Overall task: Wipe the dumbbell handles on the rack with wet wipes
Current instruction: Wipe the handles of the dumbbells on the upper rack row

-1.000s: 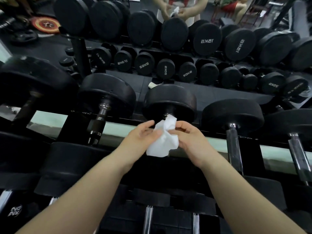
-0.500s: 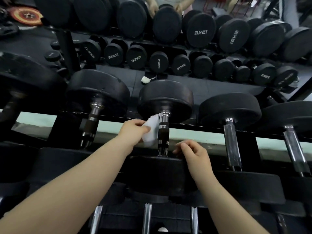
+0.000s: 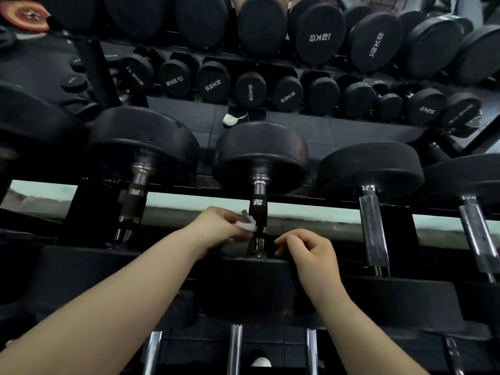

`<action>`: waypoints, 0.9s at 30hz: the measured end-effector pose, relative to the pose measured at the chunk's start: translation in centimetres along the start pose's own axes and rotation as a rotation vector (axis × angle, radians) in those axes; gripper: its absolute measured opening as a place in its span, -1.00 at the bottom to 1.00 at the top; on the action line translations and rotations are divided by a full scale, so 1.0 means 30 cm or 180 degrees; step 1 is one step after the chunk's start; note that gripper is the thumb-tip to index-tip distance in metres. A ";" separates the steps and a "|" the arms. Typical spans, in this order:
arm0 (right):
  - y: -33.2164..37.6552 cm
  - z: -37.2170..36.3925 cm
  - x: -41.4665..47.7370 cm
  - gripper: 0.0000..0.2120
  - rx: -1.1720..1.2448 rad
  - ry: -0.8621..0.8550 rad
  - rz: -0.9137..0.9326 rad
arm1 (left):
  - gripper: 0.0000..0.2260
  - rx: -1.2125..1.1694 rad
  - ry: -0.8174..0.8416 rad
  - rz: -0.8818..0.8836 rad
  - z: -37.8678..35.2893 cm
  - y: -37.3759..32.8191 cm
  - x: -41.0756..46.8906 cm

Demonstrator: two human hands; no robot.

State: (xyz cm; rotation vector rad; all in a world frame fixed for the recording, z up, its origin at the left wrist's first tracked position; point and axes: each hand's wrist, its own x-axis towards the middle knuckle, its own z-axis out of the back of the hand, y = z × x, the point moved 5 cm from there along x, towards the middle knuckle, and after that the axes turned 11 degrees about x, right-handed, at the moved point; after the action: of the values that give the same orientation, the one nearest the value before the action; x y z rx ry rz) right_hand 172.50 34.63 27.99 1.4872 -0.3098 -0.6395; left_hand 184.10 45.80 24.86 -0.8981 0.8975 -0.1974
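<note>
1. This is the free-weights area of a gym: black round-headed dumbbells (image 3: 261, 155) with chrome handles lie side by side on a dark steel rack (image 3: 297, 197).
2. Further rows behind carry weight labels such as "15KG" (image 3: 320, 37), with the lettering reversed as in a mirror.
3. A coloured weight plate (image 3: 25, 16) shows at top left, and dark floor tiles (image 3: 338, 131) run between the rows.
</note>
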 end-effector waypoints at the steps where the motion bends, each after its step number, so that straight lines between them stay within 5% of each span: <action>1: 0.001 0.001 -0.001 -0.65 0.0007 -0.0008 0.0003 | -0.79 0.0025 -0.0112 -0.0056 0.007 -0.022 0.005; 7: 0.006 0.000 -0.005 -0.64 0.0051 -0.0027 0.0052 | -0.80 -0.0240 -0.0707 -0.0431 0.041 -0.148 0.062; 16: 0.012 0.002 -0.010 -0.66 0.0088 0.0032 -0.0041 | -0.86 0.0153 -0.0330 -0.0019 0.007 -0.039 0.016; 27: 0.017 0.001 -0.015 -0.68 0.0050 0.0036 -0.0097 | -0.78 0.0349 -0.0689 -0.0124 0.032 -0.039 0.026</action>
State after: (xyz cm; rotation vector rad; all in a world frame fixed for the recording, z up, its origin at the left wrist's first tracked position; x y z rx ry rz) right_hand 172.22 34.83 28.57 1.5126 -0.2845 -0.6539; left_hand 185.54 45.25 25.57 -0.8180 0.6626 -0.1774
